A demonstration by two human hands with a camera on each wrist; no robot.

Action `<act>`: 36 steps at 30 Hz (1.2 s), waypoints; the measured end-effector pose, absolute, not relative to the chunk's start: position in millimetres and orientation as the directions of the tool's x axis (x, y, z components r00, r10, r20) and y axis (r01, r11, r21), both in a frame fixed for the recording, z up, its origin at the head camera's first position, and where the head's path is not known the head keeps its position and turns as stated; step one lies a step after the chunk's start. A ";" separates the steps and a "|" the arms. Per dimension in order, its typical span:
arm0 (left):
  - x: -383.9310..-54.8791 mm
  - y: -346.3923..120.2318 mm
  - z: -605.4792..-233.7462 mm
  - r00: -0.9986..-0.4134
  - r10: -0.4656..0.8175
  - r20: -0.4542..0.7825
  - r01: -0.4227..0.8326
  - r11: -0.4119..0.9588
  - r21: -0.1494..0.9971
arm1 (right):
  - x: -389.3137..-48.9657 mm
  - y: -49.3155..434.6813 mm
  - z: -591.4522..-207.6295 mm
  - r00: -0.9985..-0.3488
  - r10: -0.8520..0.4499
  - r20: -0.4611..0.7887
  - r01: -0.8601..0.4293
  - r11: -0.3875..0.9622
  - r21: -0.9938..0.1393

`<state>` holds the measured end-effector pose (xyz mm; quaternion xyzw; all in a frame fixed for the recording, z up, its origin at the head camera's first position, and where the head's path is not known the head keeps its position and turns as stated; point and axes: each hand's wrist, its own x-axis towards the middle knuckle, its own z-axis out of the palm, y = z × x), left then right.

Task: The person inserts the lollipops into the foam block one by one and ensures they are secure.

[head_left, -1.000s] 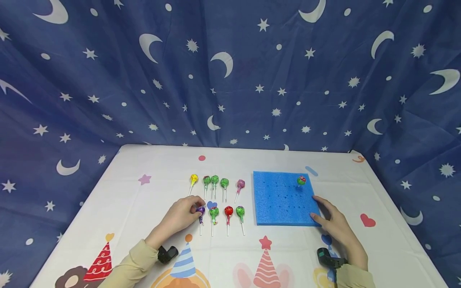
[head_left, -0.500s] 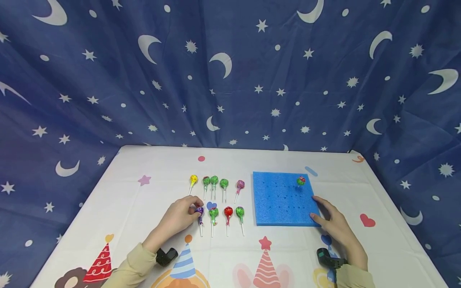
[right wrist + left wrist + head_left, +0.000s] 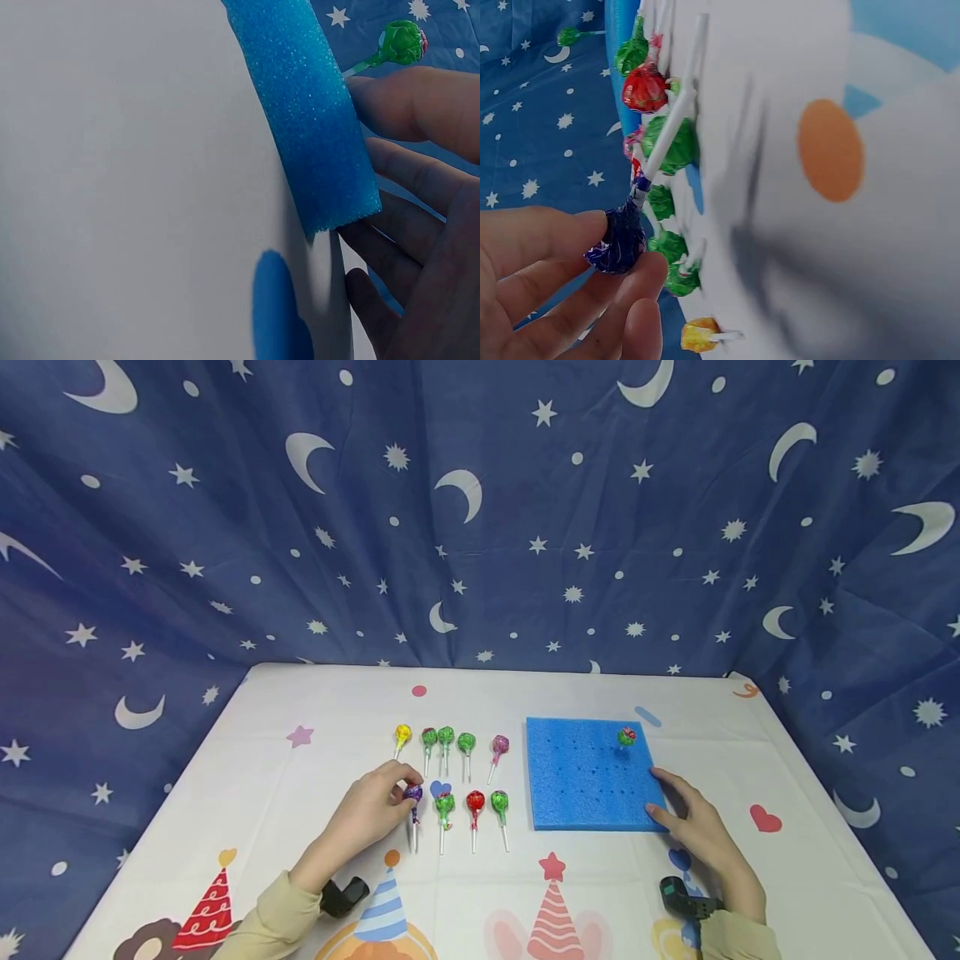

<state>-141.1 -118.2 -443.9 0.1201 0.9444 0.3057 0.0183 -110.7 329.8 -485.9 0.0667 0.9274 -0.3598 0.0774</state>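
Lollipop, glossy dark purple wrapper, white stick

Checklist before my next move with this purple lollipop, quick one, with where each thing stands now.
1. Purple lollipop gripped: ok, the left hand pinches its candy end.
2. Stick straight: cannot tell, another stick may overlap it in the left wrist view.
3. Blue foam board steadied: ok, the right hand touches its right edge.
4. Holes deep enough: cannot tell, they show only as dark dots.
5. Green-and-red lollipop standing in the board: ok.
6. Purple lollipop over the board: not ok, it is left of the board, near the lollipops lying on the tablecloth.
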 end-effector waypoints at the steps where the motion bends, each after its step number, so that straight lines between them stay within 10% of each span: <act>1: -140.8 -117.4 -442.3 -0.969 0.241 0.046 0.223 0.784 0.579 | -110.6 329.9 -486.0 -0.979 0.068 -0.192 0.179 0.733 -0.656; 36: -148.6 -64.4 -415.3 -0.926 0.297 0.234 0.376 0.660 0.651 | -110.9 331.4 -487.7 -0.980 0.069 -0.189 0.178 0.735 -0.654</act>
